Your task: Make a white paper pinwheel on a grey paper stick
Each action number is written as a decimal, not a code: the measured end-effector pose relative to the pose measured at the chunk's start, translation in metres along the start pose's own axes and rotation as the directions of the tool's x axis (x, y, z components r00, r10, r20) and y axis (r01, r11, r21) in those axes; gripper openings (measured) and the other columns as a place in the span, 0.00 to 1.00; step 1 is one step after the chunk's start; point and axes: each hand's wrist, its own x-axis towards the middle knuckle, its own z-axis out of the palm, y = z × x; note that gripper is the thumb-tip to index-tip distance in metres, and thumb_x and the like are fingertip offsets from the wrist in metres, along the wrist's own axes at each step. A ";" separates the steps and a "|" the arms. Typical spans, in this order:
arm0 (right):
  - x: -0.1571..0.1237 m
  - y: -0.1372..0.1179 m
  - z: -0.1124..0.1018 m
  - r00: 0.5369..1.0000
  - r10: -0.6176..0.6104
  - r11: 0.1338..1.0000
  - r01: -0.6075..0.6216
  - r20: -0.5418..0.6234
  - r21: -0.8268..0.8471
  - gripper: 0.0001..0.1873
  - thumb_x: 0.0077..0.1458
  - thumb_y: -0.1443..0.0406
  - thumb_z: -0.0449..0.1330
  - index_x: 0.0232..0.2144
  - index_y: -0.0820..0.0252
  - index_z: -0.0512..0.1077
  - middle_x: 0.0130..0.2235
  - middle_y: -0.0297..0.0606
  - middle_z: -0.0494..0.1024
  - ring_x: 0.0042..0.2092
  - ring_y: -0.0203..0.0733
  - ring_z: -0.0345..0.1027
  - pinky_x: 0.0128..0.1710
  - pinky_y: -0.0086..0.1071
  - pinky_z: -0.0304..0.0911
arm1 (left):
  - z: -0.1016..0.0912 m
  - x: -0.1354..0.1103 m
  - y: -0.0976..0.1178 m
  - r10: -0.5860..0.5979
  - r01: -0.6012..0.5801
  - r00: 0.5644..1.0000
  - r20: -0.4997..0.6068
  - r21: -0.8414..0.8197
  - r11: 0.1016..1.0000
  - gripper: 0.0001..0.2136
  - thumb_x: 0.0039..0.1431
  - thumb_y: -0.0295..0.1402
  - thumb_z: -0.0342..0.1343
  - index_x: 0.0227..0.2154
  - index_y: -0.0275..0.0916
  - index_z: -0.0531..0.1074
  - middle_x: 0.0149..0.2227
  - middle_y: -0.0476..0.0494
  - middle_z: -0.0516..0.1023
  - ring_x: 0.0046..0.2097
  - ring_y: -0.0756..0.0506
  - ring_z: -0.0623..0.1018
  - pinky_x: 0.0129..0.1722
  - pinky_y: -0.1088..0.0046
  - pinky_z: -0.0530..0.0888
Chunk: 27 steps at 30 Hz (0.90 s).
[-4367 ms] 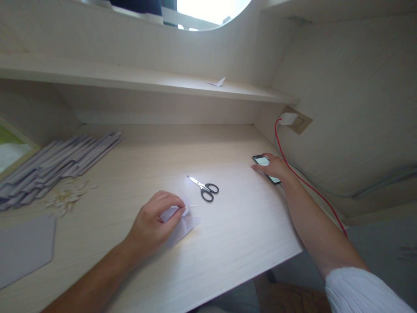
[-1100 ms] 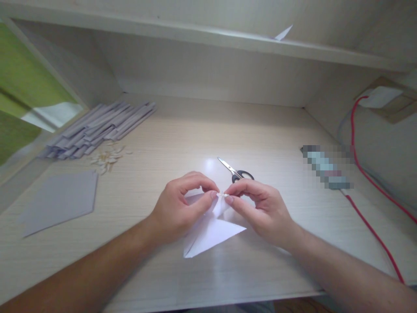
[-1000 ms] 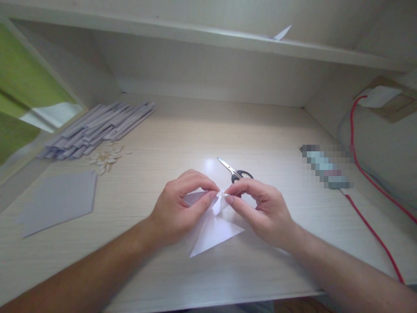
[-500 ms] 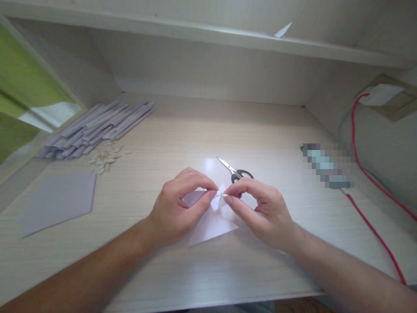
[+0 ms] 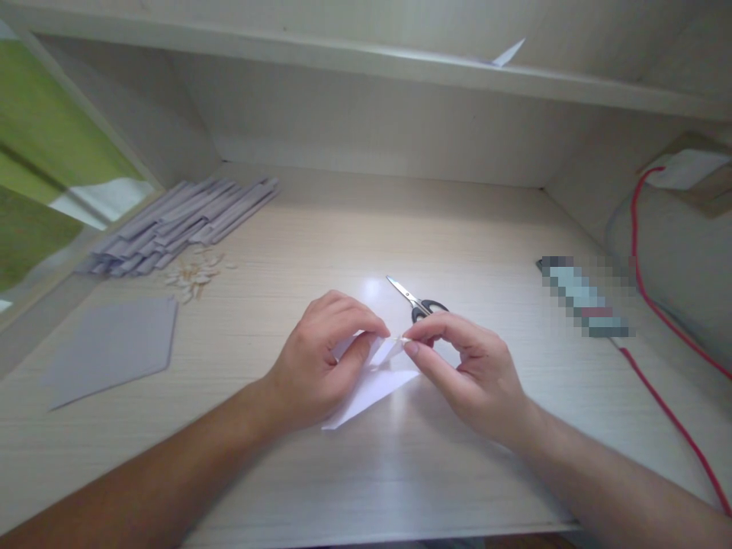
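Observation:
A sheet of white paper lies under my hands, its upper edge raised toward my fingertips. My left hand is closed in a pinch at that edge, and part of the sheet shows inside the curve of its fingers. Thumb and forefinger of my right hand pinch a small white piece, which looks like a cotton swab end with a thin stick. It meets the paper between both sets of fingertips; the exact contact is too small to tell. Black-handled scissors lie just beyond my right hand.
Folded paper strips are piled at the back left. Small white-tipped sticks lie before them, and stacked paper sheets sit nearer. A blurred-out phone-like object and a red cable are at right. A shelf edge runs above.
The paper sheet has shifted and its upper part now stands raised between my fingers. Both hands keep their pinches at nearly the same place. The view has turned slightly left.

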 end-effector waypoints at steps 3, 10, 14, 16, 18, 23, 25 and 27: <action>-0.001 -0.001 -0.001 1.000 -0.029 0.999 0.028 -0.006 -0.015 0.06 0.57 0.74 0.63 0.35 0.60 0.77 0.32 0.32 0.79 0.34 0.35 0.72 0.37 0.30 0.67 | -0.002 0.000 0.001 0.015 -0.015 1.000 -0.001 0.014 1.000 0.09 0.62 0.20 0.54 0.35 0.37 0.77 0.34 0.45 0.79 0.40 0.45 0.75 0.45 0.63 0.69; -0.001 -0.005 -0.002 0.995 -0.100 0.994 0.099 -0.003 -0.050 0.08 0.55 0.76 0.63 0.36 0.61 0.77 0.33 0.34 0.79 0.34 0.35 0.73 0.36 0.30 0.67 | -0.003 -0.001 0.002 0.077 -0.075 0.997 -0.032 0.056 0.996 0.09 0.61 0.19 0.56 0.36 0.38 0.77 0.38 0.43 0.78 0.43 0.44 0.75 0.47 0.62 0.70; -0.001 -0.006 -0.002 0.993 -0.122 0.991 0.122 0.000 -0.052 0.09 0.54 0.77 0.63 0.36 0.61 0.77 0.32 0.34 0.79 0.34 0.36 0.73 0.36 0.30 0.67 | -0.005 -0.001 0.004 0.092 -0.082 0.992 -0.090 0.112 0.990 0.09 0.60 0.20 0.58 0.35 0.39 0.79 0.35 0.44 0.76 0.40 0.45 0.74 0.43 0.64 0.70; -0.002 -0.007 -0.002 0.992 -0.126 0.991 0.126 -0.002 -0.052 0.09 0.55 0.77 0.63 0.37 0.61 0.77 0.32 0.34 0.79 0.34 0.36 0.73 0.35 0.31 0.68 | -0.005 -0.001 0.005 0.083 -0.081 0.995 -0.050 0.041 0.996 0.09 0.60 0.19 0.57 0.37 0.38 0.78 0.32 0.46 0.76 0.36 0.47 0.74 0.39 0.67 0.70; -0.003 -0.007 -0.002 0.992 -0.123 0.991 0.123 0.000 -0.057 0.09 0.55 0.76 0.63 0.37 0.60 0.77 0.32 0.34 0.79 0.34 0.36 0.73 0.35 0.31 0.68 | -0.004 -0.002 0.006 0.062 -0.063 0.998 -0.022 -0.017 0.998 0.09 0.60 0.19 0.56 0.38 0.38 0.77 0.32 0.47 0.77 0.34 0.48 0.75 0.36 0.69 0.71; -0.004 -0.006 -0.002 0.995 -0.095 0.993 0.096 0.021 -0.073 0.09 0.57 0.74 0.62 0.38 0.58 0.77 0.34 0.34 0.80 0.34 0.38 0.74 0.35 0.33 0.69 | -0.002 -0.003 0.006 0.002 -0.002 1.000 0.003 -0.043 0.999 0.09 0.61 0.19 0.56 0.38 0.38 0.77 0.35 0.46 0.80 0.37 0.48 0.78 0.39 0.71 0.72; -0.004 -0.004 -0.002 0.996 -0.090 0.993 0.092 0.023 -0.078 0.09 0.58 0.74 0.62 0.38 0.57 0.76 0.34 0.34 0.80 0.34 0.39 0.74 0.35 0.33 0.69 | -0.002 -0.003 0.006 -0.001 0.002 1.000 0.010 -0.051 0.999 0.09 0.61 0.19 0.56 0.37 0.38 0.77 0.35 0.46 0.80 0.38 0.48 0.78 0.40 0.70 0.73; -0.004 -0.003 -0.002 0.996 -0.085 0.993 0.087 0.028 -0.081 0.09 0.58 0.74 0.62 0.38 0.57 0.76 0.34 0.34 0.80 0.34 0.39 0.74 0.36 0.33 0.68 | -0.002 -0.004 0.005 -0.005 0.006 1.000 0.022 -0.062 0.998 0.09 0.61 0.19 0.56 0.38 0.38 0.77 0.35 0.46 0.80 0.38 0.48 0.78 0.40 0.70 0.73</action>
